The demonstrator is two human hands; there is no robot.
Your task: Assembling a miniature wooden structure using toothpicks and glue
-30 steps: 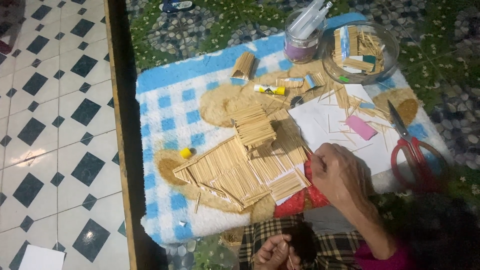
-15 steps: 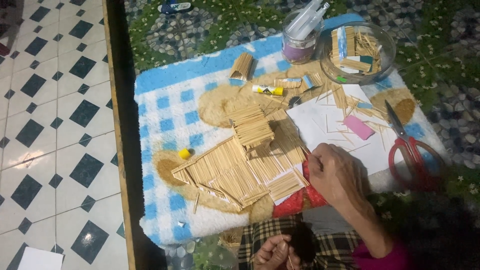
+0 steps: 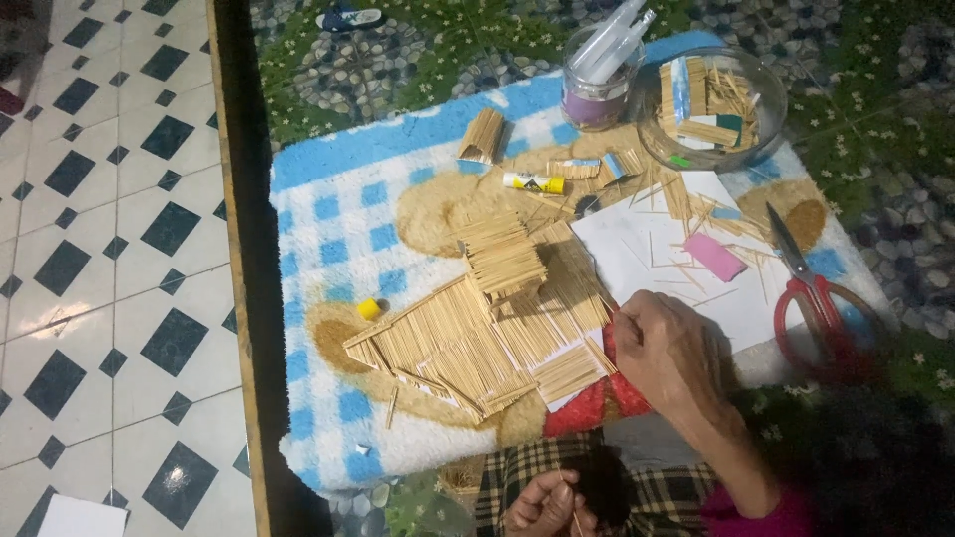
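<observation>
Spreading across the middle of my view is a blue-and-white checked fluffy mat [image 3: 328, 209], lying on a green pebble-patterned floor covering, with black-and-white floor tiles [image 3: 99, 249] running down the left side. On the mat I am looking at a model house of toothpicks [image 3: 477, 328], its flat panels and small upper block sitting near the centre. My right hand [image 3: 668, 350] is resting at the right edge of the model, fingers curled narrowly together and seeming to be touching the edge of the panels; I cannot tell whether they are gripping anything. My left hand [image 3: 545, 502] is sitting low at the near edge over a plaid cloth [image 3: 657, 487], fingers pinched around a thin stick [image 3: 575, 521].

Right of the model, a white sheet of paper [image 3: 647, 249] is lying with loose toothpicks scattered on it and a pink eraser-like block [image 3: 714, 257]. Red-handled scissors [image 3: 816, 298] are lying at the far right of the mat. At the far edge, a clear glass bowl [image 3: 711, 109] is holding bundles of toothpicks, and just left of it a clear jar [image 3: 597, 75] is holding white tubes. A yellow-and-white glue stick [image 3: 532, 183] is lying beyond the model, a small toothpick roof piece [image 3: 482, 136] is sitting left of that, and a yellow cap [image 3: 369, 309] is resting left of the model.
</observation>
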